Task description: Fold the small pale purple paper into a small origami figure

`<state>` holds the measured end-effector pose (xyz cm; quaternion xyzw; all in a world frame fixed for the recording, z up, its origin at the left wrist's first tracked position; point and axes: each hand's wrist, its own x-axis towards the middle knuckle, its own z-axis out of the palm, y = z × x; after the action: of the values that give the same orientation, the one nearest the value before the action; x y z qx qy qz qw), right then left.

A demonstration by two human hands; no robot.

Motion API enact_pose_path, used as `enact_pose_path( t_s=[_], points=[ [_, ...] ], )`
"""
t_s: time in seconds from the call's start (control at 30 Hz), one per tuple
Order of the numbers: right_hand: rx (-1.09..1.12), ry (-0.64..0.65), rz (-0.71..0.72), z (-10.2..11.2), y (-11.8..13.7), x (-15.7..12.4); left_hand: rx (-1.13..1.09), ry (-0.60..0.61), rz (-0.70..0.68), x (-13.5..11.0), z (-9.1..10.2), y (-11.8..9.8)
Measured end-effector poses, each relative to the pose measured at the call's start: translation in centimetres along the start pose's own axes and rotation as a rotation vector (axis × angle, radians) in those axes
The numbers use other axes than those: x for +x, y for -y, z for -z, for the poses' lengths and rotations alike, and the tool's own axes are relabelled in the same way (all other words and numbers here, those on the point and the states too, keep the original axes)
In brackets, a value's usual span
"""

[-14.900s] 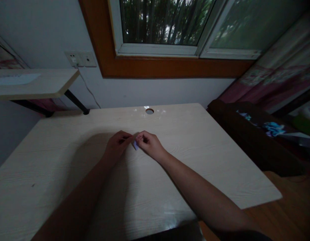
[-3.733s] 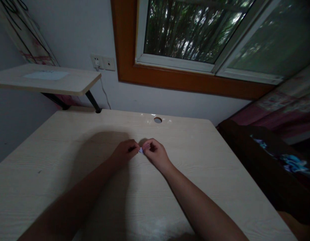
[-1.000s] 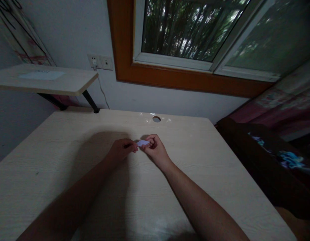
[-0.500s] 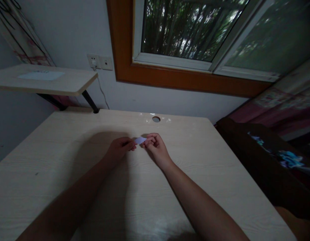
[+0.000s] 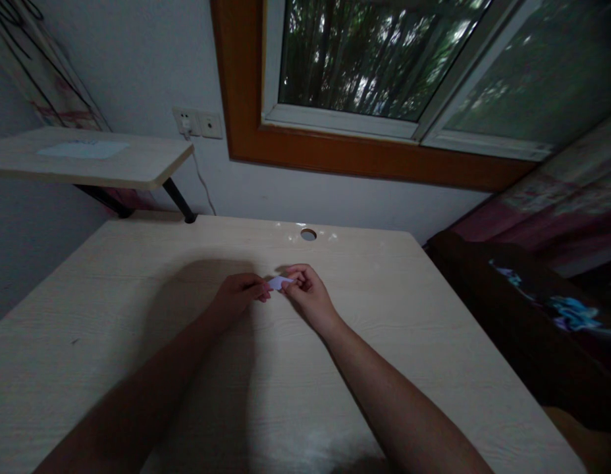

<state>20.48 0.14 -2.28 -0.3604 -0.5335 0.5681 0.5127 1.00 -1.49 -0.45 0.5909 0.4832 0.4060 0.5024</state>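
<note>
A small pale piece of paper (image 5: 276, 282) is held between my two hands over the middle of a light wooden desk (image 5: 137, 368). My left hand (image 5: 238, 297) pinches its left end with closed fingers. My right hand (image 5: 305, 293) pinches its right end, fingers curled in. Both hands rest low, close to the desk top, and their fingertips nearly meet around the paper. Most of the paper is hidden by the fingers.
A round cable hole (image 5: 308, 234) sits near the desk's far edge. A raised side shelf (image 5: 88, 161) on black brackets stands at the back left, under wall sockets (image 5: 199, 123). A window (image 5: 374, 59) is behind. A dark bed frame (image 5: 507, 309) borders the desk's right side.
Over the last second the paper stayed pinched between both hands; the hands rose slightly, then came back down a little. Earlier the paper showed as a smaller folded bit.
</note>
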Motion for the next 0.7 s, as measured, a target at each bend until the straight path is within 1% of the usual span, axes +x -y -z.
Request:
enact_pose_path(
  t_s=[0.17,0.37,0.57,0.7],
  points=[
    [-0.003,0.017,0.008,-0.02,0.19,-0.02,-0.017,-0.001,0.023,-0.09,-0.04,-0.22],
    [-0.017,0.031,-0.008,-0.02,0.45,-0.05,0.05,0.024,-0.013,-0.1,-0.06,-0.29],
    [0.008,0.043,-0.01,-0.03,0.51,-0.07,0.099,-0.042,-0.074,0.03,-0.2,-0.2],
    [0.012,0.058,-0.012,0.01,0.44,-0.08,0.116,-0.053,-0.092,-0.04,-0.26,-0.4]
  ],
)
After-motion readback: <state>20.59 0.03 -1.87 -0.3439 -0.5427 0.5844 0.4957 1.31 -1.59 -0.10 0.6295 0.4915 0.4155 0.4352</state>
